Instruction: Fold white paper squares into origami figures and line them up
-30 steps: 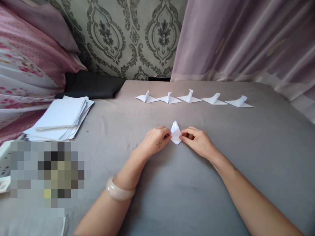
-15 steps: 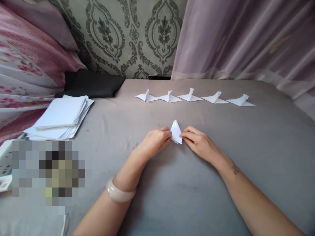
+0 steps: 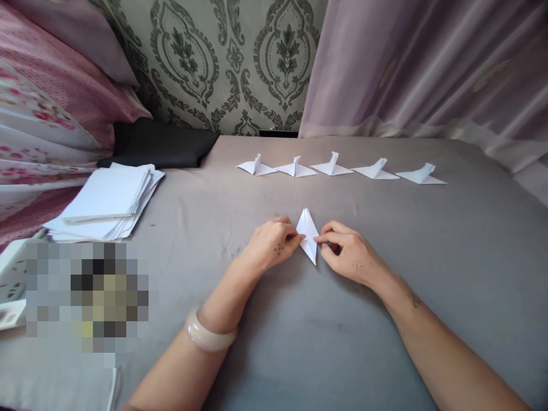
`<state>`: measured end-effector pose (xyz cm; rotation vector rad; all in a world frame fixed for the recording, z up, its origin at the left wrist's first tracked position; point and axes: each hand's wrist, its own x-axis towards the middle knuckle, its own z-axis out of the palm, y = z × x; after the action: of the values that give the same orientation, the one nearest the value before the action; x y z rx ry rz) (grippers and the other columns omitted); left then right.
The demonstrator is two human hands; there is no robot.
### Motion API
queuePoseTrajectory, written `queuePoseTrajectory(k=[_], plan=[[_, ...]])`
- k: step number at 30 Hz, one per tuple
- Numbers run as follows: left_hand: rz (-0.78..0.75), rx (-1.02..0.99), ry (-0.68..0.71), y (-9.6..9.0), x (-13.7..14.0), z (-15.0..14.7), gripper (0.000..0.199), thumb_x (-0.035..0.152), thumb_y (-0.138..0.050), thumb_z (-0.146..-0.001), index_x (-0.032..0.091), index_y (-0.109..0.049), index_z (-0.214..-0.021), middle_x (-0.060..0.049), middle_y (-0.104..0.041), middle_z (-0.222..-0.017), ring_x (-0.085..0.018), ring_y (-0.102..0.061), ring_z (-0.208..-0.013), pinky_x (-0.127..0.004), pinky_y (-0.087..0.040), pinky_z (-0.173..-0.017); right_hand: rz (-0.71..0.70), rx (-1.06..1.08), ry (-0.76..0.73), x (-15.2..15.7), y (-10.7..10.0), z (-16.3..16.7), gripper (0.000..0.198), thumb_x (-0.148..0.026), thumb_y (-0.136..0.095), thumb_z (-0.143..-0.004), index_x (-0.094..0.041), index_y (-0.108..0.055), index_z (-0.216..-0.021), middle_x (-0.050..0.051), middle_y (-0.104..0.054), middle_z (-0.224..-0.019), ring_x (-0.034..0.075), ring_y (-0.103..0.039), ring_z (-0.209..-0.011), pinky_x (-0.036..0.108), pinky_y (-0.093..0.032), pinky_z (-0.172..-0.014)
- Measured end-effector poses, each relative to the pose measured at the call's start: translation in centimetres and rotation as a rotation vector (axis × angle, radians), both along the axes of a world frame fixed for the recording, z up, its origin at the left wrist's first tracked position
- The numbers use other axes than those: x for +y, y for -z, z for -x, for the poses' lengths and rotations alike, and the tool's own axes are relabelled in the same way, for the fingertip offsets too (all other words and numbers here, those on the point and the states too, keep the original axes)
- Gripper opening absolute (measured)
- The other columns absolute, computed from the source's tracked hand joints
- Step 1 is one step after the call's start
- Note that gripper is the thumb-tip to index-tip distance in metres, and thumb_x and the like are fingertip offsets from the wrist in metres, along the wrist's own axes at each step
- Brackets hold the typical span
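Note:
A white folded paper (image 3: 307, 234), shaped like a narrow diamond, lies between my hands over the middle of the grey cloth. My left hand (image 3: 276, 240) pinches its left corner between thumb and curled fingers. On the opposite side, my right hand (image 3: 349, 251) has a fingertip and thumb at the right corner, the other fingers curled. The paper's upper point faces away from me and a centre crease runs down from it. Its lower point reaches toward me.
Several folded paper birds (image 3: 334, 166) stand in a row farther back. A stack of white paper sheets (image 3: 105, 194) is at the left, before a black folded cover (image 3: 162, 142). A white perforated basket (image 3: 15, 268) and a blurred-out patch are at lower left. Curtains hang on both sides.
The folded paper has gone from a shorter kite shape to a longer diamond, its lower point now extending toward me. My hands stay at its sides, the right fingers slightly more curled.

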<state>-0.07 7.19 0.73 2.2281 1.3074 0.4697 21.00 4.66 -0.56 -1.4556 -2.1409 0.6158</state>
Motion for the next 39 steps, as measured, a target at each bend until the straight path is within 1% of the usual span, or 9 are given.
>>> queuePoseTrajectory(k=[4, 10, 15, 20, 27, 30, 33, 36, 39], plan=[[-0.051, 0.026, -0.067, 1.8, 0.4, -0.5, 0.017, 0.034, -0.059, -0.088, 0.019, -0.061, -0.080, -0.004, -0.059, -0.084, -0.018, -0.053, -0.079, -0.028, -0.039, -0.068, 0.031, 0.021, 0.189, 0.5, 0.1, 1.1, 0.029, -0.040, -0.059, -0.086, -0.023, -0.066, -0.064, 0.001, -0.063, -0.078, 0.012, -0.054, -0.060, 0.028, -0.040, -0.059], [-0.019, 0.070, -0.241, 2.6, 0.6, -0.7, 0.033, 0.046, -0.066, -0.081, 0.019, -0.058, -0.098, -0.007, -0.057, -0.098, -0.024, -0.049, -0.091, -0.036, -0.040, -0.082, 0.086, -0.040, 0.286, 1.0, 0.5, 1.9, 0.035, -0.056, -0.065, -0.077, -0.024, -0.059, -0.066, 0.000, -0.061, -0.073, 0.014, -0.054, -0.061, 0.027, -0.033, -0.053], [0.129, 0.016, -0.305, 1.7, 0.7, -0.8, 0.024, 0.037, -0.069, -0.078, 0.020, -0.063, -0.094, -0.006, -0.056, -0.095, -0.024, -0.049, -0.094, -0.036, -0.041, -0.084, 0.159, -0.053, 0.364, 1.3, 0.5, 1.5, 0.031, -0.052, -0.067, -0.074, -0.024, -0.059, -0.084, 0.000, -0.060, -0.072, 0.016, -0.055, -0.062, 0.026, -0.035, -0.053], [0.169, -0.007, -0.320, 1.5, 0.8, -0.8, 0.024, 0.035, -0.070, -0.076, 0.021, -0.068, -0.095, -0.006, -0.055, -0.096, -0.025, -0.050, -0.096, -0.038, -0.040, -0.087, 0.270, -0.049, 0.335, 1.7, 0.3, 0.8, 0.023, -0.045, -0.064, -0.077, -0.023, -0.064, -0.084, -0.001, -0.058, -0.067, 0.015, -0.053, -0.060, 0.027, -0.037, -0.054], [0.220, -0.019, -0.309, 1.0, 0.8, -1.1, 0.029, 0.039, -0.076, -0.071, 0.021, -0.069, -0.093, -0.007, -0.056, -0.103, -0.026, -0.049, -0.102, -0.039, -0.037, -0.090, 0.172, -0.002, 0.266, 1.3, 0.1, 1.2, 0.012, -0.035, -0.060, -0.080, -0.024, -0.062, -0.082, 0.002, -0.063, -0.088, 0.014, -0.055, -0.067, 0.028, -0.041, -0.063], [0.194, -0.065, -0.274, 0.8, 0.8, -1.0, 0.021, 0.034, -0.073, -0.073, 0.020, -0.066, -0.087, -0.005, -0.059, -0.102, -0.025, -0.050, -0.100, -0.039, -0.037, -0.088, 0.209, 0.073, 0.273, 1.1, 0.1, 1.2, 0.012, -0.035, -0.060, -0.079, -0.023, -0.059, -0.080, 0.000, -0.062, -0.078, 0.014, -0.053, -0.062, 0.028, -0.040, -0.062], [0.222, -0.164, -0.226, 0.8, 0.9, -0.7, 0.013, 0.028, -0.069, -0.075, 0.019, -0.063, -0.081, -0.001, -0.061, -0.083, -0.019, -0.053, -0.085, -0.034, -0.037, -0.082, 0.279, 0.192, 0.259, 1.1, 0.4, 1.1, 0.015, -0.037, -0.061, -0.079, -0.023, -0.057, -0.080, -0.003, -0.058, -0.066, 0.014, -0.053, -0.060, 0.028, -0.040, -0.060], [0.334, -0.314, -0.218, 1.1, 1.1, -0.4, 0.013, 0.025, -0.068, -0.075, 0.017, -0.059, -0.078, 0.004, -0.055, -0.064, -0.012, -0.049, -0.064, -0.027, -0.037, -0.070, 0.303, 0.344, 0.251, 1.2, 0.7, 1.0, 0.020, -0.036, -0.065, -0.075, -0.021, -0.056, -0.085, -0.002, -0.062, -0.073, 0.012, -0.053, -0.060, 0.027, -0.042, -0.062], [0.403, -0.535, -0.150, 1.4, 1.3, 0.0, 0.024, 0.027, -0.071, -0.073, 0.015, -0.059, -0.090, 0.003, -0.057, -0.070, -0.010, -0.048, -0.063, -0.023, -0.036, -0.062, 0.358, 0.500, 0.221, 1.2, 0.6, 1.1, 0.030, -0.035, -0.067, -0.075, -0.019, -0.059, -0.100, 0.001, -0.067, -0.087, 0.012, -0.057, -0.065, 0.028, -0.045, -0.067]])
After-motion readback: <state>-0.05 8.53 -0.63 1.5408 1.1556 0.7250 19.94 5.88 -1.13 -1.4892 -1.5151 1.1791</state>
